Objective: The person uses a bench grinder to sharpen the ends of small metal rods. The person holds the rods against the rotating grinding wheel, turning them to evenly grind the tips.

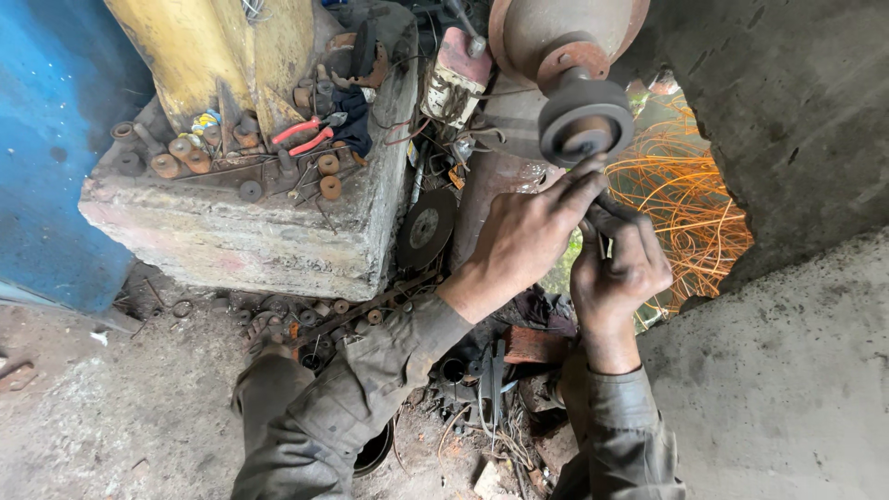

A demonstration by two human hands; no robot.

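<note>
Nearest the camera, two grey sleeves [370,389] rise from the bottom edge, over a floor littered with scrap metal [491,398] between them. To the right, a bare concrete floor slab [787,370] lies open; to the left, dusty ground [111,407] has room as well.

The right hand [619,268] is curled closed around a small metal piece [600,243], gripped between thumb and fingers; only a sliver of it shows, so its shape cannot be told. The left hand [523,236] lies just beside it, touching it, fingers half bent and stretched upward, the fingertips [585,181] reaching the lower rim of a dark grinding wheel [585,120]. Whether this hand also grips the piece cannot be told.

The wheel sits on a short shaft under a rusty round motor housing [565,28], close above both hands, leaving little room there. Behind the hands, a tangle of orange wire [685,204] fills a ragged gap in the concrete wall [796,102].

Further left, a loose cutting disc [426,227] leans against a concrete block [250,231]. On top of the block lie rusty bearings and red-handled pliers [306,134], crowded up to its edge. Beyond stand a yellow post [213,46] and a blue panel [56,130].
</note>
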